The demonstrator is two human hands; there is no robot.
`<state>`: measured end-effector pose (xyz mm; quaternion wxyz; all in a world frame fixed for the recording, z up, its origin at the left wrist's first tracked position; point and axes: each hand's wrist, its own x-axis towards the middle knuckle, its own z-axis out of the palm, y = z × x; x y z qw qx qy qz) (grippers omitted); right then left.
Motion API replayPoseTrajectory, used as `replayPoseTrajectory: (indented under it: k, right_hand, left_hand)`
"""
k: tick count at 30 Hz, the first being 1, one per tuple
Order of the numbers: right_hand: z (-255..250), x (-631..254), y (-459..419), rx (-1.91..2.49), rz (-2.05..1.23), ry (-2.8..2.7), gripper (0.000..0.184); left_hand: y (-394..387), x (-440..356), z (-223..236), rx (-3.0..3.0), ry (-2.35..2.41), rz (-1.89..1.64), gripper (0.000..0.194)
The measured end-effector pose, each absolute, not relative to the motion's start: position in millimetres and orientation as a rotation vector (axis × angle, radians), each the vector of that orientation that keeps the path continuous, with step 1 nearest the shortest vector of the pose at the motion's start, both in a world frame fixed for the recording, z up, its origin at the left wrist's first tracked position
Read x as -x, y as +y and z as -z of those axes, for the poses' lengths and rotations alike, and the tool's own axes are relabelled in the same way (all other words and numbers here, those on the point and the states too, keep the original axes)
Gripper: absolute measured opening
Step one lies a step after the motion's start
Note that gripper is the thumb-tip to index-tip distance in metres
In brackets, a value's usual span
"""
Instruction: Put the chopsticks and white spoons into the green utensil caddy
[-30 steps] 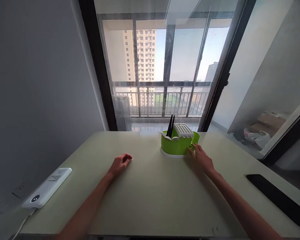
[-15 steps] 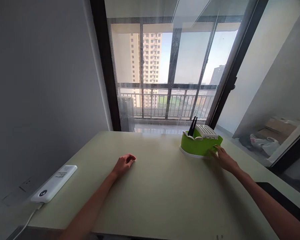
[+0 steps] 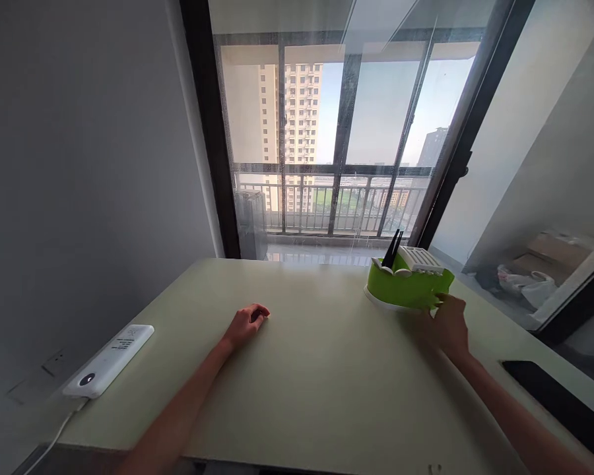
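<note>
A green utensil holder (image 3: 400, 290) with a white base stands at the right rear of the table. Black sticks like chopsticks (image 3: 393, 249) rise from its left part, and a white slotted rack (image 3: 420, 259) tops its right part. My right hand (image 3: 450, 323) is at the holder's front right corner, its bent fingers and thumb closed against the green wall. The fingertips are partly hidden there. My left hand (image 3: 247, 322) rests on the tabletop left of centre, fingers loosely curled in, with nothing visible in them and well apart from the holder.
The pale table (image 3: 317, 376) reaches toward a glass sliding door (image 3: 346, 132). A white power strip (image 3: 109, 361) with a cable lies at the left edge, beside the wall. A flat black object (image 3: 549, 396) lies at the right. Beyond are a carton and bags (image 3: 529, 284).
The utensil holder has slid to the right along the table together with my right hand, whose fingers are now more bent. My left hand has stayed in place.
</note>
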<state>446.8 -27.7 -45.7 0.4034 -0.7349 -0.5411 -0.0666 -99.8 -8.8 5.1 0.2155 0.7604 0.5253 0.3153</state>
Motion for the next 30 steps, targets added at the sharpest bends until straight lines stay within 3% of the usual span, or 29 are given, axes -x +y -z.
replayPoseTrajectory:
  k: [4, 11, 30]
  right_hand:
    - [45, -392, -29, 1.715, -0.139, -1.564, 0.034]
    - [45, -298, -16, 1.437, -0.551, -1.816, 0.033]
    - [35, -271, -44, 1.484, -0.432, -1.927, 0.027]
  left_hand:
    - [-10, 98, -7, -2.121, 1.466, -0.869, 0.025]
    - [-14, 95, -9, -2.203, 1.454, -0.841, 0.025]
    - [-24, 81, -9, -2.392, 1.352, -0.730, 0.021]
